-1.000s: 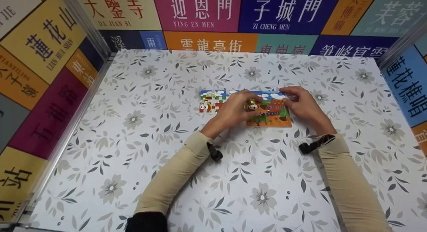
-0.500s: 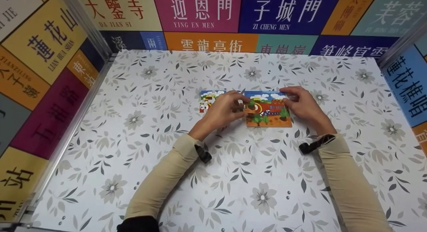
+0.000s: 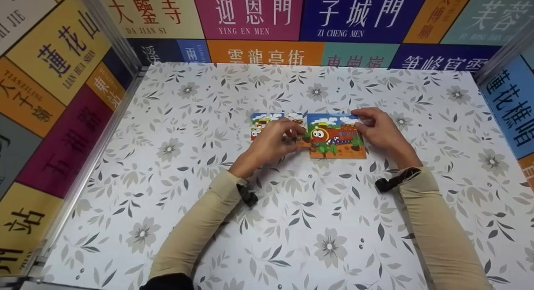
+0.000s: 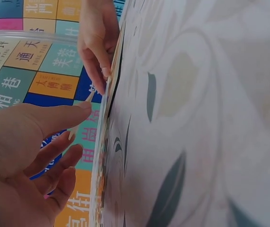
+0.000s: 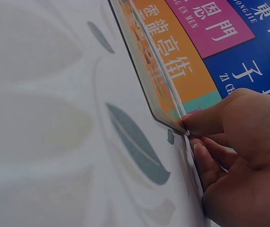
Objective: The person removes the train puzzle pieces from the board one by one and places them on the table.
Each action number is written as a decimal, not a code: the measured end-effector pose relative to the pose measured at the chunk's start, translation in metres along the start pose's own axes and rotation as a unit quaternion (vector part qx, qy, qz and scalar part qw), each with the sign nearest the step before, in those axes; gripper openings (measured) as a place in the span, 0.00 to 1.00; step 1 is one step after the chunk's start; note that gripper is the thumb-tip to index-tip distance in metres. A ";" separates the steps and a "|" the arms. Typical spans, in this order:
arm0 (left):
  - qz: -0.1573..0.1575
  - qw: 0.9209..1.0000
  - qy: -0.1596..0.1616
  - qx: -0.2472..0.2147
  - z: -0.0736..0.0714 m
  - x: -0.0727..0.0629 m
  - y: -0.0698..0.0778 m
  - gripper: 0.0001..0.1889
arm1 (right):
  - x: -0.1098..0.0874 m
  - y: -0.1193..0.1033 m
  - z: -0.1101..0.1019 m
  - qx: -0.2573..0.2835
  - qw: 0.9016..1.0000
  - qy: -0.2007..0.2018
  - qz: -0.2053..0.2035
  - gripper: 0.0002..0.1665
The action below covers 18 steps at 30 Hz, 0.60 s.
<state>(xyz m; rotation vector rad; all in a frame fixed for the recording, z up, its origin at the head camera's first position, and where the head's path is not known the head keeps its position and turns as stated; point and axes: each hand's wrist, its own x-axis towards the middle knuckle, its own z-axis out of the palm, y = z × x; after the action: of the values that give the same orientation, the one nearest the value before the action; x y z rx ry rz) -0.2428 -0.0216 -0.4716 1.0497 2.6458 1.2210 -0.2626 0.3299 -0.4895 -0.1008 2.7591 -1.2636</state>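
A flat train picture board [image 3: 337, 136], blue above and orange below, lies on the patterned table. My right hand [image 3: 381, 129] holds its right side at the far corner; in the right wrist view the thumb [image 5: 206, 118] presses on the board's corner, with the other fingers bent beside it. Left of the board, my left hand [image 3: 269, 142] pinches a small orange and green jigsaw piece [image 3: 304, 142]. The left wrist view shows this piece as a thin edge at the thumb tip [image 4: 84, 108]. Beyond the left hand lie colourful jigsaw pieces [image 3: 267, 116], partly hidden by it.
The white table [image 3: 200, 223] has a grey leaf and flower pattern. Panels with large Chinese lettering [image 3: 254, 14] stand along its back and sides. A dark strap end [image 3: 248, 195] sticks out from the left cuff, and another strap end [image 3: 383, 185] from the right.
My left hand has drawn back to the left with the jigsaw piece, uncovering the train's face on the board. The right hand stays at the board's right side.
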 end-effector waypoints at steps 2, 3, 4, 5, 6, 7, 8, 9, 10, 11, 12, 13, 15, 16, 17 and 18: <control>-0.003 1.000 -0.004 -0.003 0.000 0.000 -0.001 0.20 | 0.000 0.000 -0.001 0.003 1.000 -0.003 0.005 0.28; -0.004 1.000 -0.005 -0.004 0.000 -0.001 -0.002 0.20 | 0.000 0.000 -0.001 0.005 1.000 -0.005 0.008 0.28; -0.005 1.000 -0.006 -0.003 0.000 -0.002 -0.002 0.20 | 0.000 -0.001 -0.001 0.005 1.000 -0.006 0.008 0.28; -0.006 1.000 -0.007 0.000 0.000 -0.002 -0.003 0.21 | -0.001 -0.001 -0.001 0.006 1.000 -0.007 0.009 0.28; -0.007 1.000 -0.009 0.005 0.000 -0.003 -0.003 0.21 | -0.001 -0.001 -0.001 0.006 1.000 -0.007 0.008 0.28; -0.008 1.000 -0.011 0.009 -0.001 -0.004 -0.004 0.21 | -0.001 -0.001 -0.002 0.006 1.000 -0.008 0.008 0.28; -0.010 1.000 -0.013 0.010 -0.001 -0.005 -0.004 0.21 | -0.001 -0.001 -0.002 0.005 1.000 -0.008 0.008 0.28; -0.014 1.000 -0.016 0.013 -0.002 -0.006 -0.005 0.21 | 0.000 0.000 -0.002 0.004 1.000 -0.008 0.007 0.28; -0.018 1.000 -0.020 0.015 -0.003 -0.007 -0.005 0.22 | 0.000 0.000 -0.003 0.004 1.000 -0.007 0.007 0.28; -0.021 0.999 -0.024 0.017 -0.003 -0.007 -0.005 0.22 | 0.000 0.000 -0.003 0.004 1.000 -0.006 0.008 0.28; -0.025 0.999 -0.029 0.015 -0.004 -0.008 -0.005 0.22 | 0.000 0.000 -0.003 0.004 1.000 -0.006 0.008 0.28; -0.027 0.999 -0.035 0.014 -0.005 -0.008 -0.006 0.22 | -0.001 0.000 -0.003 0.003 1.000 -0.005 0.009 0.28; -0.026 0.998 -0.047 0.020 -0.006 -0.009 -0.007 0.21 | -0.001 -0.001 -0.002 0.008 1.000 -0.003 0.007 0.28; -0.023 0.998 -0.053 0.024 -0.006 -0.009 -0.008 0.21 | -0.001 -0.001 -0.002 0.007 1.000 -0.002 0.003 0.28; -0.019 0.998 -0.059 0.027 -0.006 -0.009 -0.009 0.20 | -0.001 0.000 -0.001 0.006 1.000 0.000 -0.001 0.28; -0.015 0.997 -0.063 0.031 -0.007 -0.009 -0.010 0.18 | -0.001 0.000 -0.001 0.007 1.000 0.002 -0.005 0.27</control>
<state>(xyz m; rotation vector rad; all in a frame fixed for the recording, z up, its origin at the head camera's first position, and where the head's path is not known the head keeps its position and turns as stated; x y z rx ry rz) -0.2430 -0.0359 -0.4759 1.0550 2.6081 1.0367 -0.2619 0.3303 -0.4886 -0.1109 2.7548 -1.2874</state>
